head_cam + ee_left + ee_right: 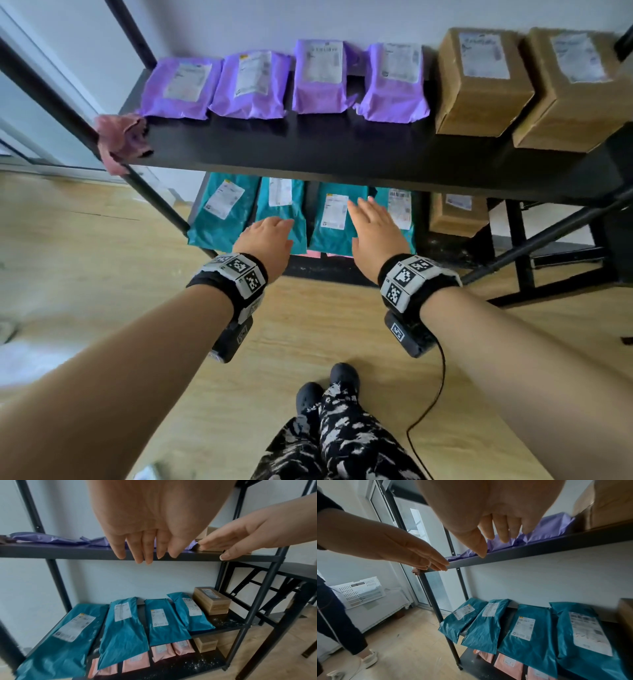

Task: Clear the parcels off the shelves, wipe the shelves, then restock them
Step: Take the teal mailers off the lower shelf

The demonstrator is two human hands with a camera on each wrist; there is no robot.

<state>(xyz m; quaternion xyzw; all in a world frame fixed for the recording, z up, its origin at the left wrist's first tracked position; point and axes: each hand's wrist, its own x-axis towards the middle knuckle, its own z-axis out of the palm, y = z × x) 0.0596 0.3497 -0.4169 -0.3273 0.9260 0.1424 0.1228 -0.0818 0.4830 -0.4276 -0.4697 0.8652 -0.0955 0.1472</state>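
A black shelf unit stands in front of me. Its upper shelf (308,147) carries several purple mailers (322,78) and two cardboard boxes (479,85). The shelf below holds several teal mailers (222,212) (164,620) (527,628) and a cardboard box (211,601). Pink mailers (164,650) lie on the bottom shelf. My left hand (270,236) (142,540) and right hand (376,229) (496,531) reach forward side by side, palms down with straight fingers, in front of the upper shelf's edge. Neither hand holds or touches anything.
A pink cloth (121,137) hangs over the upper shelf's front left corner. A black folding table (291,572) stands right of the unit. Another person's leg (339,615) and a white crate (359,591) are at the left. A cable (435,394) trails on the wooden floor.
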